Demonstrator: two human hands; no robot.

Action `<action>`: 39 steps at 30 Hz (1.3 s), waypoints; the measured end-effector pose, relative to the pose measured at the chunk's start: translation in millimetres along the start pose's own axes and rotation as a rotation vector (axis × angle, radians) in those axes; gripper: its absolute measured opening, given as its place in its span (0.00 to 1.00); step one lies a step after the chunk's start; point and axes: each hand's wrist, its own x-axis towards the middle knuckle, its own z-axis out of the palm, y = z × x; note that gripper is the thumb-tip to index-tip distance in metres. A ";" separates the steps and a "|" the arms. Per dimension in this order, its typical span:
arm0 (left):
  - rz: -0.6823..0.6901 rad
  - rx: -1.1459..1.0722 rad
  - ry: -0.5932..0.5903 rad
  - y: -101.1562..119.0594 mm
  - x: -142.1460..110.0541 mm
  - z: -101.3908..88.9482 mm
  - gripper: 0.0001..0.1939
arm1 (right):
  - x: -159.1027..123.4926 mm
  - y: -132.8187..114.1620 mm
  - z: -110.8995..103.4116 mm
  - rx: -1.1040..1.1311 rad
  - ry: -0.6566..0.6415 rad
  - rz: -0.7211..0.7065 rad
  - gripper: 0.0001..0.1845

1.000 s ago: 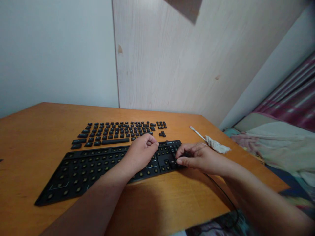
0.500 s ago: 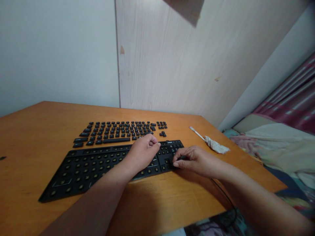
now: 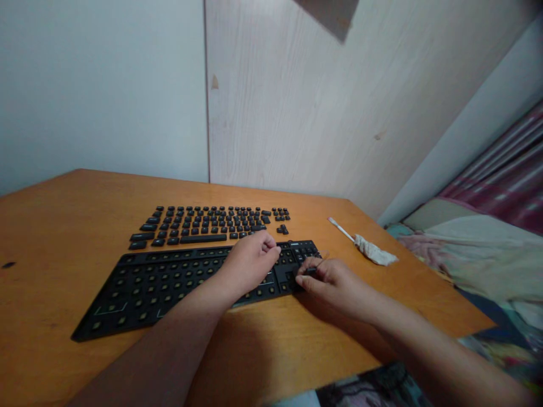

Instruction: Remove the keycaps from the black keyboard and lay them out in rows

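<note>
While a black keyboard (image 3: pixel 169 277) stretches from the lower left of the frame to just right of the middle, its rows of small pale posts exposed, both hands are at its right half. The left hand (image 3: pixel 252 259) is over the keyboard near the frame's middle, fingers curled and thumb close to the index finger, a narrow grip; whether it holds anything I cannot tell. The right hand (image 3: pixel 326 277) is at the keyboard's right end, thumb and index finger drawn close together over the lower number pad; what lies between the fingertips is hidden. Dark keys sit in place on the pad's upper part.

Behind the keyboard, loose keycaps (image 3: pixel 214 230) lie in rows on the orange-brown tabletop (image 3: pixel 339 333), with a long space bar (image 3: pixel 203 239) nearest the keyboard. Right of centre, a thin white stick (image 3: pixel 341 229) touches a crumpled whitish cloth (image 3: pixel 374 250). A small dark object (image 3: pixel 8 264) lies at the left edge. Bedding (image 3: pixel 475 240) and a red-striped curtain (image 3: pixel 509 152) fill the right edge.
</note>
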 end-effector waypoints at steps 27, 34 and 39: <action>0.098 0.207 -0.090 -2.0 -4.5 2.7 0.06 | -3.0 22.8 28.8 0.222 0.446 0.062 0.15; 0.107 0.270 -0.091 2.2 -6.7 0.2 0.06 | -5.1 14.0 20.9 0.280 0.514 0.137 0.19; 0.095 0.259 -0.098 4.0 -6.8 -0.5 0.06 | -4.3 4.8 5.4 0.384 0.563 0.173 0.21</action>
